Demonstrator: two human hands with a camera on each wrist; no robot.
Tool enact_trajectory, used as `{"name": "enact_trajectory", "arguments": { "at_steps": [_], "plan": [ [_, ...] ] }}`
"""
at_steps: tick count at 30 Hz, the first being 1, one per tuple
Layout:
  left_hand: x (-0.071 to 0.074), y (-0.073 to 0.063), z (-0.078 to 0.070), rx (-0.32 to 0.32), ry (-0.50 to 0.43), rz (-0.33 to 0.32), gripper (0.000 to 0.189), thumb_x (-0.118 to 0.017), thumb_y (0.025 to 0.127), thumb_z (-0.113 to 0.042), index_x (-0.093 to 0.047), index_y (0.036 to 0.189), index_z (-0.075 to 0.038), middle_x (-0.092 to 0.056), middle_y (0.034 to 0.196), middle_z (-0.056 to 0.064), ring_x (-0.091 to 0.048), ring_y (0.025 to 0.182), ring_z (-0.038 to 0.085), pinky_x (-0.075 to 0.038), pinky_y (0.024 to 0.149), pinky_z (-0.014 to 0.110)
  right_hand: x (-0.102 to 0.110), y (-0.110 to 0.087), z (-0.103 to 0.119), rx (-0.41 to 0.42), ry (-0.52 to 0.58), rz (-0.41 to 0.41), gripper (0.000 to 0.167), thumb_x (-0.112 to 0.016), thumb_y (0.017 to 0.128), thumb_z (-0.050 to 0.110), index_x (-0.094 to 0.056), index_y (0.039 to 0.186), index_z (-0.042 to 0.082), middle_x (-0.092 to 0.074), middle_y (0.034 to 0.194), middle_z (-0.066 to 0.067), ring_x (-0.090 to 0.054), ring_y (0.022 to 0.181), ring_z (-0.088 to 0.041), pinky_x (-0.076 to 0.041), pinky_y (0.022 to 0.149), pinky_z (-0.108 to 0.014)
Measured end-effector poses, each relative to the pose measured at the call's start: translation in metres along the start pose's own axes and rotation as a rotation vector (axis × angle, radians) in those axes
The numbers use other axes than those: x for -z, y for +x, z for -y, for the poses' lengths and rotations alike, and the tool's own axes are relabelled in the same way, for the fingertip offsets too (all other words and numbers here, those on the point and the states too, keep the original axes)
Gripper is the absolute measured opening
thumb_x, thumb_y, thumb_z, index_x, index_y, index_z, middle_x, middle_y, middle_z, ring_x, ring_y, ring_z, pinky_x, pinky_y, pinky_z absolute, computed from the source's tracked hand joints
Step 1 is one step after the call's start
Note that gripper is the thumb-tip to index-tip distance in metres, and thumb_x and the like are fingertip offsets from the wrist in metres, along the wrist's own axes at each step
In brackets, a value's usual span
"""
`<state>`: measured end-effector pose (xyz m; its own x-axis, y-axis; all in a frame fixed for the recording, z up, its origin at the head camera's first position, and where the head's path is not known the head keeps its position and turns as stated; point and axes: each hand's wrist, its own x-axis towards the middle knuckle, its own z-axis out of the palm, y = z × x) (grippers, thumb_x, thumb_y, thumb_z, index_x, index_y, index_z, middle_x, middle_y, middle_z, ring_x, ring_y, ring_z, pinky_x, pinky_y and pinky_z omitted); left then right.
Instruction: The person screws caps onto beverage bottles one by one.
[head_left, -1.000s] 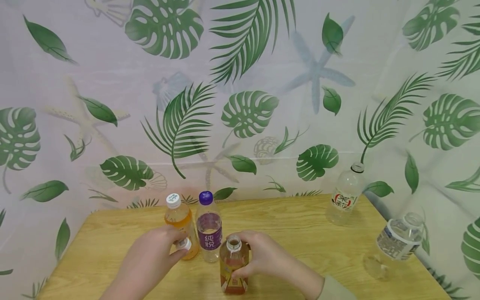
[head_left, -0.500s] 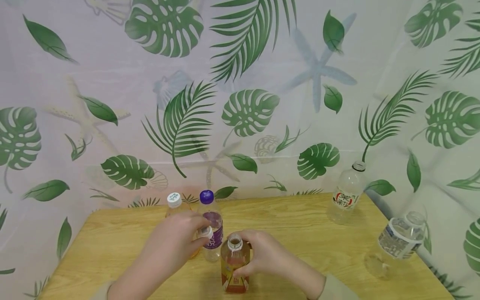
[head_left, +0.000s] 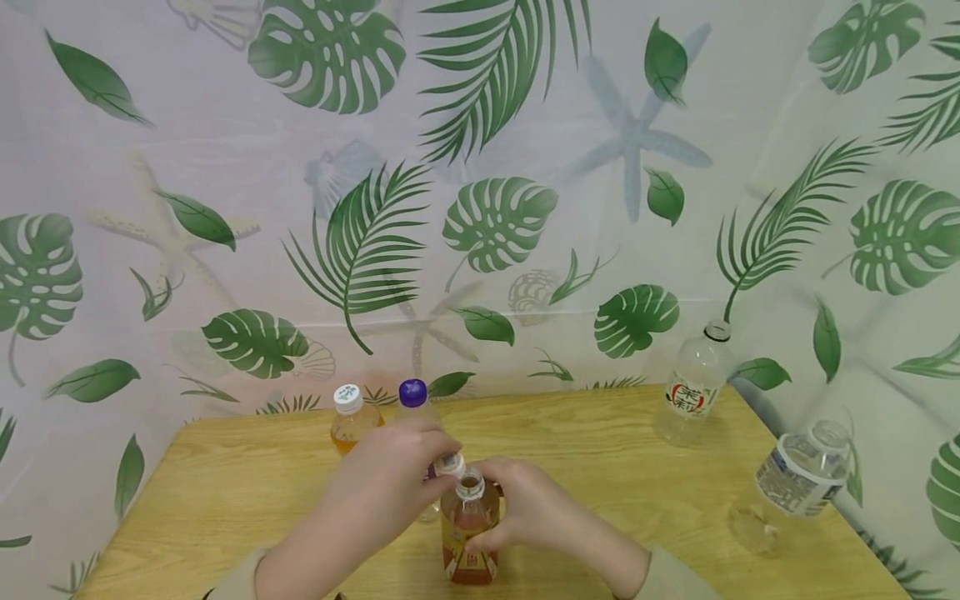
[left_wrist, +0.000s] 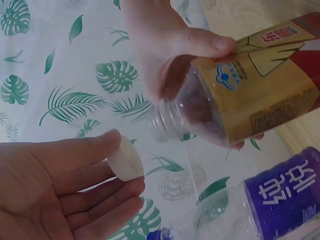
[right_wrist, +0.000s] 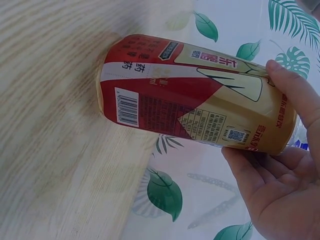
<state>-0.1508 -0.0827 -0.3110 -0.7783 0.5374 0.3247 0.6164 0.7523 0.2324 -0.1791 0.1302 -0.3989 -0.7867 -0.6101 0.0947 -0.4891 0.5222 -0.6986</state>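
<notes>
Between thumb and fingers my left hand [head_left: 386,479] pinches a white bottle cap [left_wrist: 126,159]. In the left wrist view the cap hangs just short of the uncapped mouth [left_wrist: 166,120] of a bottle with a gold and red label [right_wrist: 185,95]. My right hand [head_left: 525,504] grips that bottle [head_left: 470,542] round its upper part; it stands upright on the wooden table. Partly behind my left hand are a purple-capped bottle [head_left: 413,393] and a white-capped bottle with orange drink [head_left: 352,425].
Two clear bottles without caps stand on the right of the table [head_left: 600,467]: one with a red and white label [head_left: 688,396] at the back, one with a pale label [head_left: 797,475] nearer the right edge. A leaf-patterned cloth [head_left: 525,325] hangs behind.
My left hand has moved right with the white cap, from in front of the orange-drink bottle to beside the open bottle's mouth. My right hand and its bottle have stayed in place.
</notes>
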Motion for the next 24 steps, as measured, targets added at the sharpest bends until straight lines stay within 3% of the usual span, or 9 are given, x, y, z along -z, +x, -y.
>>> {"name": "enact_trajectory", "arguments": {
  "at_steps": [10, 24],
  "plan": [
    [-0.005, 0.005, -0.01, -0.021, -0.037, 0.074, 0.018, -0.089, 0.086, -0.019, -0.082, 0.101, -0.011, -0.078, 0.1, 0.0, -0.073, 0.093, 0.016, -0.063, 0.08, 0.029, 0.0, 0.0, -0.001, -0.016, 0.053, 0.011, 0.061, -0.099, 0.073, 0.019, -0.071, 0.126, 0.009, -0.077, 0.117, -0.002, -0.068, 0.101, -0.005, -0.059, 0.086, -0.02],
    [-0.015, 0.004, -0.008, -0.043, -0.048, 0.061, 0.019, -0.092, 0.083, -0.018, -0.082, 0.098, -0.012, -0.077, 0.095, -0.002, -0.073, 0.088, 0.012, -0.063, 0.077, 0.026, 0.001, -0.001, 0.0, -0.038, 0.047, 0.016, 0.055, -0.098, 0.075, 0.022, -0.071, 0.122, 0.012, -0.074, 0.108, 0.003, -0.059, 0.091, 0.0, -0.058, 0.082, -0.023]
  ]
}}
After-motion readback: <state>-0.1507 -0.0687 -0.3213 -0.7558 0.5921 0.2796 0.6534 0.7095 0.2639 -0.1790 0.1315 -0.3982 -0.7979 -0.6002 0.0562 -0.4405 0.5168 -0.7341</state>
